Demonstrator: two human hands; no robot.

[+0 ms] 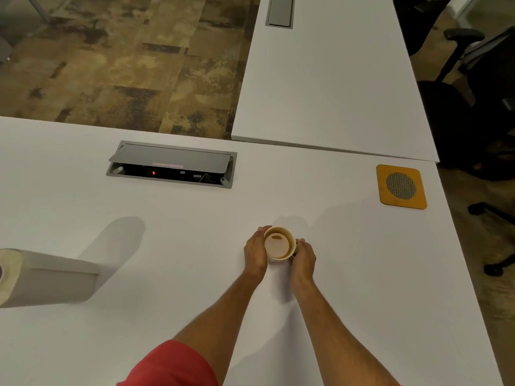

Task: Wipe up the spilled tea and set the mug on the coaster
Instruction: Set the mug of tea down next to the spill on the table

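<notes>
left hand [255,253] and right hand [303,259] cup the mug [279,245] on the table [348,260], fingers curled round its sides.

You face a white bench [83,218] with an open cable box [171,165], mottled brown carpet [111,65] beyond, black chairs [473,79] right.

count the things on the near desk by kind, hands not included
mug: 1
coaster: 1
paper towel roll: 1
cable box set in the desk: 1
total: 4
Both the left hand and right hand hold the mug.
</notes>
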